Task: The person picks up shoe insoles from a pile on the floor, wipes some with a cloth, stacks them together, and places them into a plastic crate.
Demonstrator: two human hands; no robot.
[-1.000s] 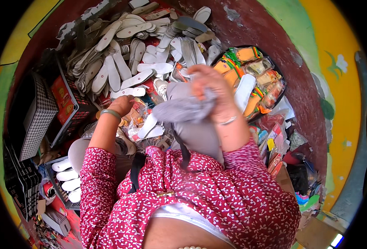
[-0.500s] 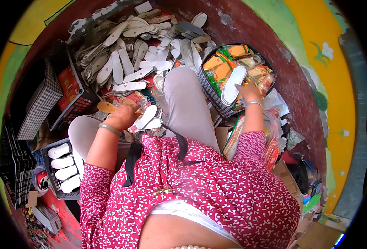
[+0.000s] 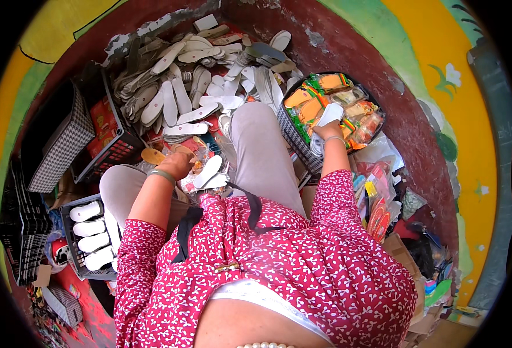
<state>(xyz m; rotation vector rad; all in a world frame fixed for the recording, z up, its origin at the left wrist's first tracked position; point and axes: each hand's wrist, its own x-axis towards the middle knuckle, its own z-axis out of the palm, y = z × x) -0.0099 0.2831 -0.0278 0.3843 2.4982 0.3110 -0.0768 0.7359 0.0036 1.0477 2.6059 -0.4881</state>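
Observation:
My right hand (image 3: 329, 131) is closed around the middle of a white insole (image 3: 330, 113) over the basket (image 3: 295, 134) at the right. Inside that basket lie packaged orange insoles (image 3: 310, 109) in clear and green wrappers. My left hand (image 3: 177, 166) is low over the pile by my left knee, its fingers bent and partly hidden. Tan insoles (image 3: 152, 155) lie right beside it; whether the fingers grip one cannot be made out. Just right of that hand is a loose white insole (image 3: 208, 171), resting on other white pieces and clear plastic.
A large heap of white and grey insoles (image 3: 169, 101) fills the far corner against the dark red wall (image 3: 360, 64). At the left are a black crate (image 3: 108, 145) and a grey crate (image 3: 73, 255) holding white insoles. Plastic-wrapped packs (image 3: 379, 217) and cardboard (image 3: 403, 250) lie at the right.
My right hand has shifted slightly left and now wraps the white insole, where before its fingers were at the insole's right edge. The left hand stays at nearly the same spot.

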